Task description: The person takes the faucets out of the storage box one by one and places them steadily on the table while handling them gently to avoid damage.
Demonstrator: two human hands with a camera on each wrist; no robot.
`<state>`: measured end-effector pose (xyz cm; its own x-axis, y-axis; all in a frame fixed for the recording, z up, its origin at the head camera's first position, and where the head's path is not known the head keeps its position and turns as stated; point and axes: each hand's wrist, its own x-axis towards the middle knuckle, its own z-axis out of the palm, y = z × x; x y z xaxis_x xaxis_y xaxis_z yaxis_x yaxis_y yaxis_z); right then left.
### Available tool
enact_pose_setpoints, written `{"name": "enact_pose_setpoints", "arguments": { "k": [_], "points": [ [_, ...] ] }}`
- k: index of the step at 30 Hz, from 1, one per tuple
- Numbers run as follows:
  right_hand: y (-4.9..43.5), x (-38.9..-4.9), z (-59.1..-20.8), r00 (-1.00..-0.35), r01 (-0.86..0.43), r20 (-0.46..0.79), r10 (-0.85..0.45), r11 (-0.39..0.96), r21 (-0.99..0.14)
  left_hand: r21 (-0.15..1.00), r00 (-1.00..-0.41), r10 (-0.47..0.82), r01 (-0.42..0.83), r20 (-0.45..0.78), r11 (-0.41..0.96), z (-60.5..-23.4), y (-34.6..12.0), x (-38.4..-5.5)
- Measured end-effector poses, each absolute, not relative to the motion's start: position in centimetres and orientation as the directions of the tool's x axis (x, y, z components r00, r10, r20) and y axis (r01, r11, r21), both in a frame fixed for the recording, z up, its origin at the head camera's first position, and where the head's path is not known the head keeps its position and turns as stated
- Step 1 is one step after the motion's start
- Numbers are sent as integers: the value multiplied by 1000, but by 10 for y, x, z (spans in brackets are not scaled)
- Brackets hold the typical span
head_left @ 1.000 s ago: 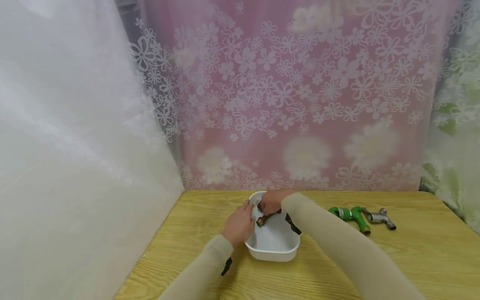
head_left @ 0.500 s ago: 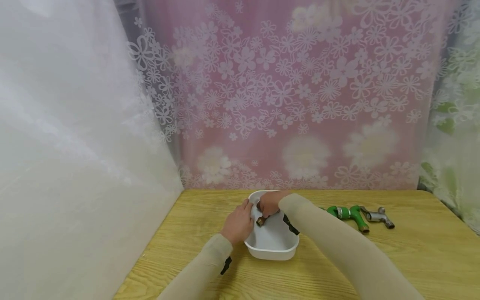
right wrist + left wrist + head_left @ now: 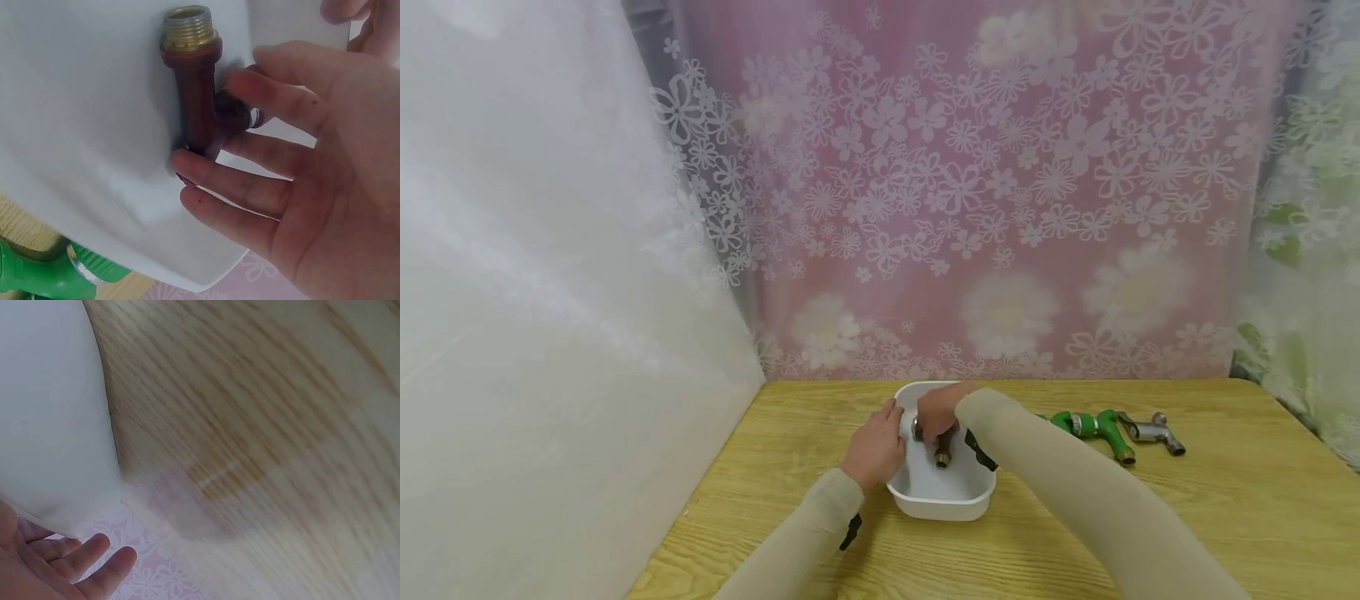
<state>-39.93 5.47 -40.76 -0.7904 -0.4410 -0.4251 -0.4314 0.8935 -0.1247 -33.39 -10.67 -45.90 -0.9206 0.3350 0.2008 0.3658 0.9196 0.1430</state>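
In the head view, a white plastic basin (image 3: 942,508) stands on the table between my hands. My left hand (image 3: 874,447) holds its left wall, thumb inside and fingers outside the rim; several of those fingers stretch free in the left wrist view. Inside lies a dark red-brown faucet (image 3: 199,103) with a brass threaded end (image 3: 189,28) and a side branch. My right hand (image 3: 331,150) reaches in around it with fingers loosely extended. One fingertip lies right at the faucet's lower end, and the index finger is blurred over the side branch. From above, this hand covers part of the faucet.
To the right of the basin lie a green faucet (image 3: 1103,427), partly behind the right sleeve, and a silver faucet (image 3: 1156,433). A pink flowered curtain (image 3: 1000,208) hangs behind the wooden table (image 3: 760,533); whitish sheeting (image 3: 572,292) closes off the left side.
The faucet in the basin has turned under my right hand: its threaded end pointed lower left and now points toward the near side. My left hand has stayed at the basin's wall.
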Motion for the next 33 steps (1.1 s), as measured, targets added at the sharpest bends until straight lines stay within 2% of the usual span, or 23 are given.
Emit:
{"name": "enact_pose_setpoints", "arguments": {
  "k": [4,10,16,23,29,33],
  "points": [
    [55,-396,-403,-777,-449,-418,-470,880,-155,136,-919,337,368,205,920,-460,-108,-334],
    [57,-392,-403,-805,-420,-383,-452,892,-170,146,-908,352,390,228,909,-461,-109,-332],
    [55,-390,-408,-813,-443,-377,-443,892,-91,154,-908,353,391,224,908,-462,-108,-332],
    [50,-388,-406,-802,-449,-403,-441,890,-81,165,-913,352,387,206,907,-460,-108,-332],
    [49,-387,-409,-818,-468,-372,-439,884,-13,173,-912,351,389,214,905,-458,-107,-331],
    [50,-385,-410,-819,-474,-360,-447,881,-15,170,-911,353,390,215,905,-458,-107,-331]
  ]
}}
